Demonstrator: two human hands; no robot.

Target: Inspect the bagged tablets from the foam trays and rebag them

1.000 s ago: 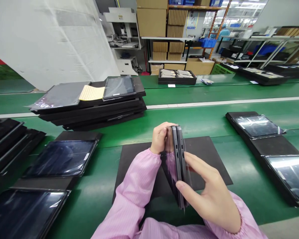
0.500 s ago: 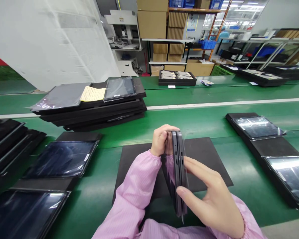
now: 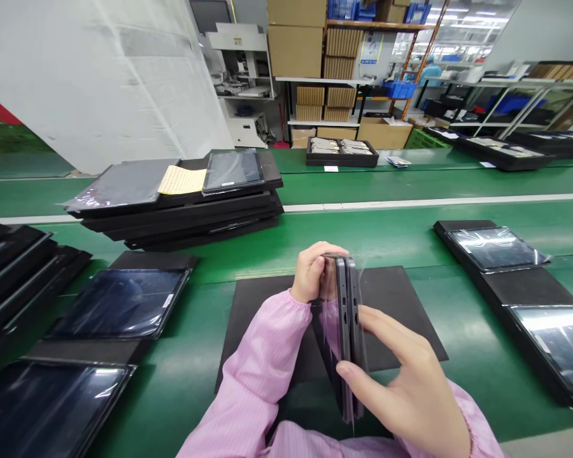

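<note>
Two dark tablets (image 3: 347,337) in clear film stand on edge, face to face, with their port edges turned toward me. My left hand (image 3: 311,270) is closed around their far end, thumb at the top corner. My right hand (image 3: 410,375) holds them from the right, its thumb against the near edge and its fingers along the right tablet's outer side. Fingertips behind that tablet are partly hidden. Under the tablets lies a flat black mat (image 3: 386,305) on the green bench.
Film-wrapped tablets rest on a black foam tray (image 3: 148,259) at left and another tray (image 3: 530,284) at right. Behind, stacked black trays (image 3: 186,219) carry a tablet and a yellow label sheet (image 3: 183,180). A box of grey parts (image 3: 342,160) sits farther back.
The pair of tablets has shifted slightly right and down in view, both hands keeping their hold. The scene behind moves a little with the camera.
</note>
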